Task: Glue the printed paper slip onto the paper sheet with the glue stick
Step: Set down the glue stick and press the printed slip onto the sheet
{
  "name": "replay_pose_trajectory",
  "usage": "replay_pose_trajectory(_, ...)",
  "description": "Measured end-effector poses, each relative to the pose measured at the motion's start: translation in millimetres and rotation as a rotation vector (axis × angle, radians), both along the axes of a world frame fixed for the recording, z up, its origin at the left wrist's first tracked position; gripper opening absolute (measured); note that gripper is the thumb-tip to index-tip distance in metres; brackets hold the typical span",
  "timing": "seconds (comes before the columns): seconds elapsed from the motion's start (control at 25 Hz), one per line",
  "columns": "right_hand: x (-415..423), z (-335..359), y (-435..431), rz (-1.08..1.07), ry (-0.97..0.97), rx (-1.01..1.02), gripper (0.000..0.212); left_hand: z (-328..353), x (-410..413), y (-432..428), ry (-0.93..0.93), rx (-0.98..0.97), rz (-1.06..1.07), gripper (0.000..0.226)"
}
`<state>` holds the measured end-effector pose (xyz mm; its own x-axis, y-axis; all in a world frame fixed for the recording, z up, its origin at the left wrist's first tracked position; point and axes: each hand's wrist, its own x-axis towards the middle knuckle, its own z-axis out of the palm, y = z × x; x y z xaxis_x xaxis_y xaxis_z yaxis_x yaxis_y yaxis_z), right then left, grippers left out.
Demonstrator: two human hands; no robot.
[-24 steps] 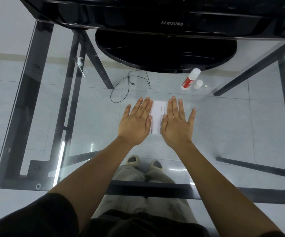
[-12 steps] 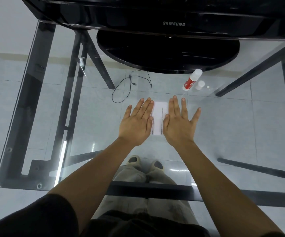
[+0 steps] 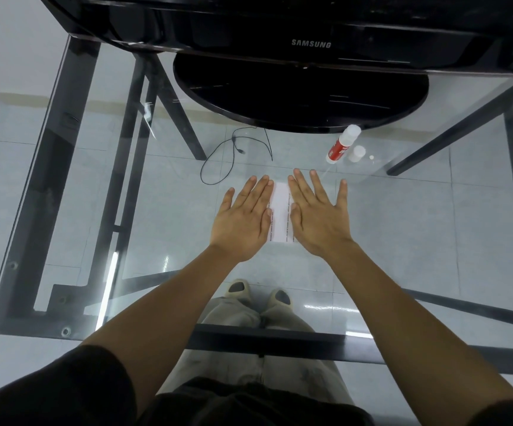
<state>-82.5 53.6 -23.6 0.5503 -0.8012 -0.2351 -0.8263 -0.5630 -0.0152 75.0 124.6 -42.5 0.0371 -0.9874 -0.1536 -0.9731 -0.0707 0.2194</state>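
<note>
A white paper (image 3: 280,213) with lines of small print lies flat on the glass table, mid-view. Both my hands rest flat on it, palms down, fingers spread. My left hand (image 3: 243,219) covers its left side and my right hand (image 3: 319,216) covers its right side, so only a narrow strip shows between them. I cannot tell the slip from the sheet beneath. The red and white glue stick (image 3: 341,146) lies tilted on the glass, up and right of my right hand, with its white cap (image 3: 357,153) standing beside it. Neither hand holds anything.
A black Samsung monitor (image 3: 310,43) on a wide round base (image 3: 298,96) stands at the table's far edge. The glass table top (image 3: 64,229) shows its black frame, a loose black cable (image 3: 236,155) on the tiled floor, and my legs and shoes below.
My right hand has slid a little to the right and spread its fingers wider. The left hand has stayed almost still. The view has shifted slightly.
</note>
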Motion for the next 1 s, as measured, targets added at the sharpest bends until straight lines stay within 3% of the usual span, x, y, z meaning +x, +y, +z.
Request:
replay_pose_trajectory(0.2,-18,2,4,0.233,-0.012,0.064,0.054,0,0,1,-0.004,-0.019,-0.004,0.054)
replay_pose_trajectory(0.36,-25,5,-13,0.117,0.027,0.051,0.055,0,0,-1,-0.003,-0.006,-0.004,0.055)
replay_pose_trajectory(1.0,-41,10,-22,0.240,0.133,0.200,0.097,-2,1,0,-0.005,-0.003,0.001,0.055)
